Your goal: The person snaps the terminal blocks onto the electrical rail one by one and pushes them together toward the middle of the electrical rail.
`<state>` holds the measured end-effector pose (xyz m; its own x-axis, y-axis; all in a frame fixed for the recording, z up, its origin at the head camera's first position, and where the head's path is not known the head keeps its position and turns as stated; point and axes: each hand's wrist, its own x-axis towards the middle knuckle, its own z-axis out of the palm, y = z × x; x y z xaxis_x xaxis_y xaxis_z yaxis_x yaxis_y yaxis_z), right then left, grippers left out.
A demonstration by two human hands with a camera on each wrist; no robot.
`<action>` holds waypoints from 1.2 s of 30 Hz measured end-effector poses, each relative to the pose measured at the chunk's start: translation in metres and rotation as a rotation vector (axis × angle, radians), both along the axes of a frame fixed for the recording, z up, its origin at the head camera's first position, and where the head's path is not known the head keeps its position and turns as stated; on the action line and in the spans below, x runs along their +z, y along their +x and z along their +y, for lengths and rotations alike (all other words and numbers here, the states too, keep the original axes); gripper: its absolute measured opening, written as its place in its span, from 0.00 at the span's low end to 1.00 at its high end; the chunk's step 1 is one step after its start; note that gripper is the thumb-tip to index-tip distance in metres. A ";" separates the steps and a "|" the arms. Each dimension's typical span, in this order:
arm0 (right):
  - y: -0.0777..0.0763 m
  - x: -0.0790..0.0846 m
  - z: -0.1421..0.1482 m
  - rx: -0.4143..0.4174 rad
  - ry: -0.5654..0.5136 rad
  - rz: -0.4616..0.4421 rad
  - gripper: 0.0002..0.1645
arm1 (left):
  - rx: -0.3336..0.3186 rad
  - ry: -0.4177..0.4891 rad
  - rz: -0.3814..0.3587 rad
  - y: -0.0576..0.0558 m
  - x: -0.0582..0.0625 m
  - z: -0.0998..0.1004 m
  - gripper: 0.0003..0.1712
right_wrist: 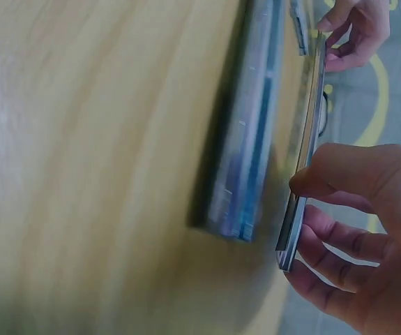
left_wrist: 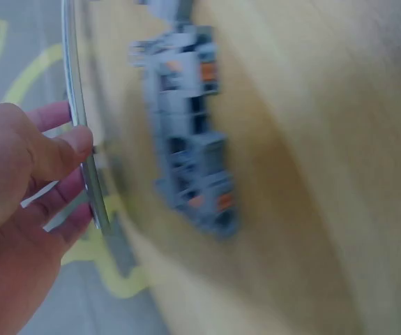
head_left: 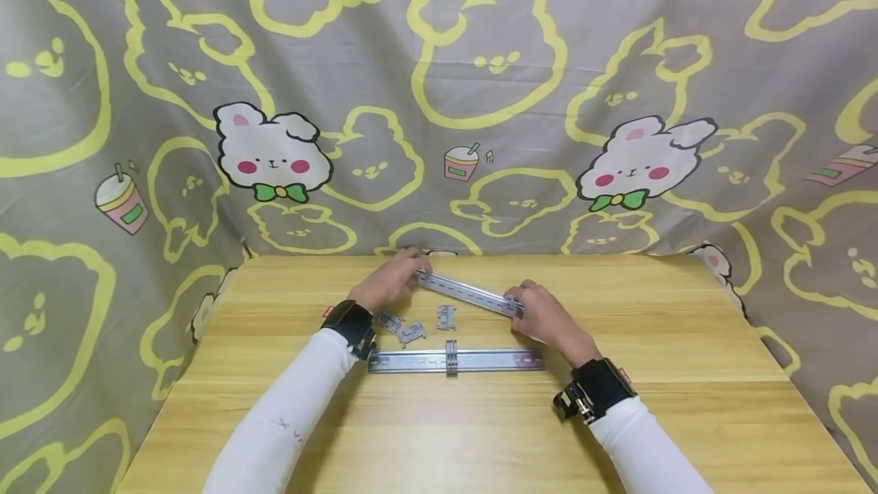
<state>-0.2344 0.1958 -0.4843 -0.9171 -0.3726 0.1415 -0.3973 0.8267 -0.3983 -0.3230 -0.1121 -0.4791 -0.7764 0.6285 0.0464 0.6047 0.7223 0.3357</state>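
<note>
The head view looks forward and down over the table (head_left: pixel 473 433) from farthest off; the wrist views, turned sideways, look closely past left hand (left_wrist: pixel 8 171) and right hand (right_wrist: pixel 399 209); all share the held rail (head_left: pixel 469 293).

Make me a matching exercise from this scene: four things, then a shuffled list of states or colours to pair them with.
1. Far DIN rail
2. Near DIN rail
3. Loose terminal blocks
4. Curtain

A. Grey with orange spots
B. Patterned with yellow outlines
C. Held by left hand and right hand
D. Lying on the table, bearing mounted blocks

Pairs: 1-C, 2-D, 3-A, 4-B
</note>
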 end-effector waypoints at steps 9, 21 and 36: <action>0.020 0.039 0.004 0.056 0.031 0.121 0.26 | -0.027 0.075 0.030 0.032 0.039 -0.014 0.32; 0.076 0.069 0.010 0.163 0.066 0.236 0.23 | -0.126 0.030 0.228 0.117 0.072 -0.031 0.26; 0.132 0.037 0.010 0.281 0.007 0.300 0.24 | -0.143 0.127 0.139 0.193 0.033 -0.040 0.20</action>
<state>-0.1022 0.2063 -0.4471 -0.6978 -0.6048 0.3837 -0.7060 0.6714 -0.2255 -0.1300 -0.1524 -0.4463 -0.6606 0.7139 0.2324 0.7445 0.5831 0.3251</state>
